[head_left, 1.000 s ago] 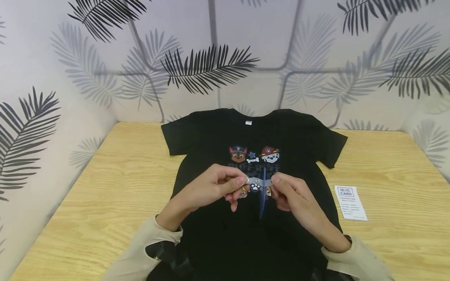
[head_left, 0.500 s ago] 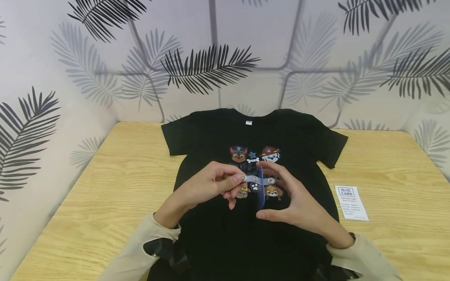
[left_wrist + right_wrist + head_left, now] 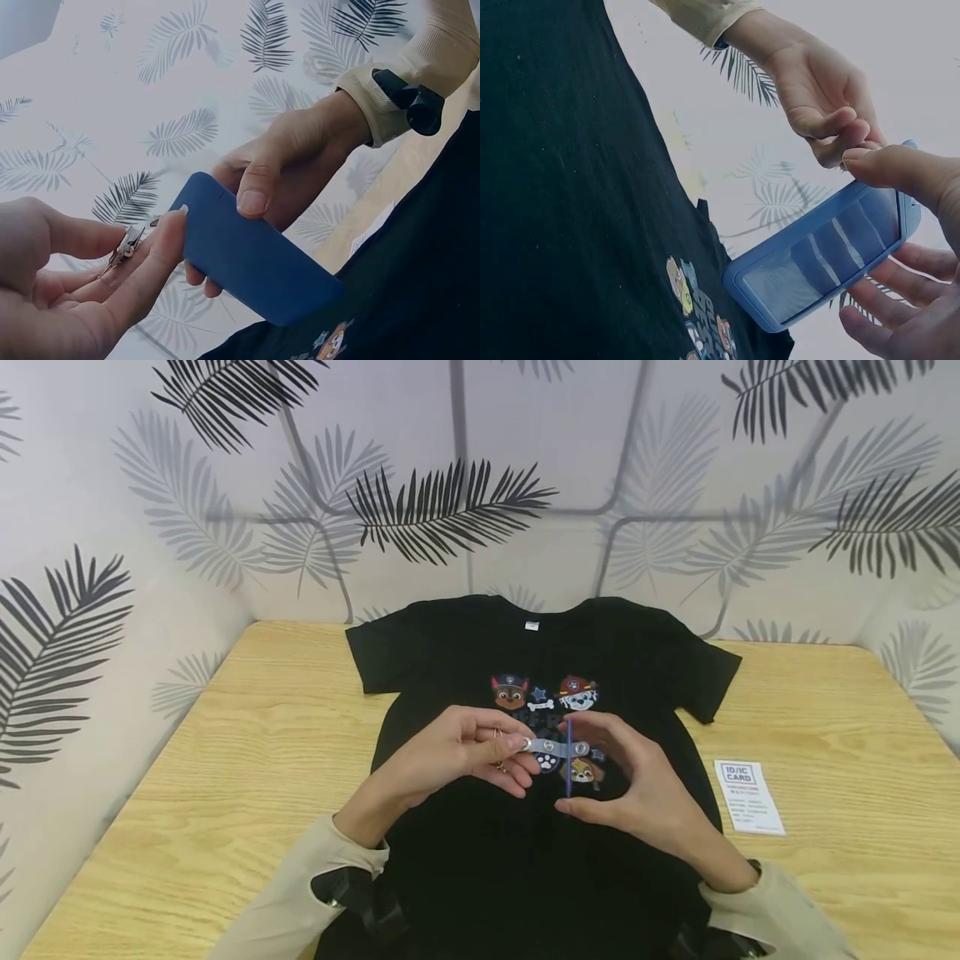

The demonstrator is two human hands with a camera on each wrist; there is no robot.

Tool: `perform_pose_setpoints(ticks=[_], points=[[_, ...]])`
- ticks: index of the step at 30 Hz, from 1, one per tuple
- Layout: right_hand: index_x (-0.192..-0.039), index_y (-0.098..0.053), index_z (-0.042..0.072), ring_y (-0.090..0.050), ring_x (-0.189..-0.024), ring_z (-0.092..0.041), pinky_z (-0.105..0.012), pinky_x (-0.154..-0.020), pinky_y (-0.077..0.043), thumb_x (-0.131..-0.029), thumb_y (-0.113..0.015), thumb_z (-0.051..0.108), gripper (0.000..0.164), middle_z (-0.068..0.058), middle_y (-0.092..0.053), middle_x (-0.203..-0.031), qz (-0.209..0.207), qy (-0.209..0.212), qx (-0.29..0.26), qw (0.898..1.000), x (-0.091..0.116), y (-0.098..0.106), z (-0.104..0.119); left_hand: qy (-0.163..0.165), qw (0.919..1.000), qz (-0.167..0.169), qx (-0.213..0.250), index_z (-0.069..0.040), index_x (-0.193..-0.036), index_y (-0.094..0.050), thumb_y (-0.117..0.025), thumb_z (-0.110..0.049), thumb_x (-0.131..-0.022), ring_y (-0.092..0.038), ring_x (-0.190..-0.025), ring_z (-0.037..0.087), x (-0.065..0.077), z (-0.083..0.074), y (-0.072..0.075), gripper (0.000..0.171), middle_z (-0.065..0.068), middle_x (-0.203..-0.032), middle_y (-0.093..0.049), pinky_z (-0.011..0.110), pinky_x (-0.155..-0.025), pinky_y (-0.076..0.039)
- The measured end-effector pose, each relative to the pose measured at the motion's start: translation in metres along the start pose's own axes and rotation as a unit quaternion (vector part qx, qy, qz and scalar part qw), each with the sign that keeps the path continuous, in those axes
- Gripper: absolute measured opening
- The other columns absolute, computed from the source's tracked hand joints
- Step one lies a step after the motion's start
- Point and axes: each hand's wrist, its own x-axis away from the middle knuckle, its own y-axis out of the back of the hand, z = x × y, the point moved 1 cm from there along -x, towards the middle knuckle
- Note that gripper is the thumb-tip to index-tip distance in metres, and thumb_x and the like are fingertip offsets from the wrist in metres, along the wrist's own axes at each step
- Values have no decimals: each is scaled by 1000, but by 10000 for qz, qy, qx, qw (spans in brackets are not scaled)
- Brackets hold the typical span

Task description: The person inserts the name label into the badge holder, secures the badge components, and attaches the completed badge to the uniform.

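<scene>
A blue card holder (image 3: pixel 568 768) with a clear window stands edge-on between the hands, above the black T-shirt (image 3: pixel 540 860). The right wrist view shows its window side (image 3: pixel 817 247), the left wrist view its plain blue side (image 3: pixel 247 247). My right hand (image 3: pixel 637 777) holds it by opposite edges, thumb on one and fingers on the other. Through it runs a clear strap (image 3: pixel 553 747) with metal snaps. At the strap's left end my left hand (image 3: pixel 450 752) pinches a small metal clip (image 3: pixel 129 246) between thumb and fingers.
A white paper card (image 3: pixel 750 797) printed "ID/IC CARD" lies on the wooden table (image 3: pixel 247 735), right of the shirt. Cartoon dog heads (image 3: pixel 577 693) are printed on the shirt's chest. A leaf-patterned backdrop (image 3: pixel 450 427) rises behind the table.
My right hand has let go of the strap's right end and taken the card holder by its edges. The holder has turned a little straighter. My left hand has kept its pinch.
</scene>
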Motion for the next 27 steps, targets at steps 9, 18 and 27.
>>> perform_pose_setpoints(ticks=[9,18,27], points=[[-132,-50,6,-55,-119,-23,-14,-100,-38,-65,-90,10,78,-7,-58,-127,-31,20,373,9993,3,5,-2,240,9994,-249,64,16,-111,-58,-54,0,-97,-71,-81,29,-2,9,3,22,24,-93,-70,44,-78,-57],[-131,-52,7,-56,-114,-16,-16,-99,-41,-62,-91,8,79,-7,-59,-124,-211,224,560,9980,6,9,-7,282,9983,-517,30,14,-111,-60,-58,0,-94,-71,-82,31,-4,14,5,22,31,-98,-67,45,-78,-56],[-130,-52,5,-56,-115,-23,-12,-99,-38,-62,-92,9,79,-8,-58,-126,-293,95,694,9971,7,15,-8,443,9967,-680,42,12,-110,-61,-59,-1,-94,-71,-78,25,-8,25,6,21,35,-100,-64,48,-80,-55]])
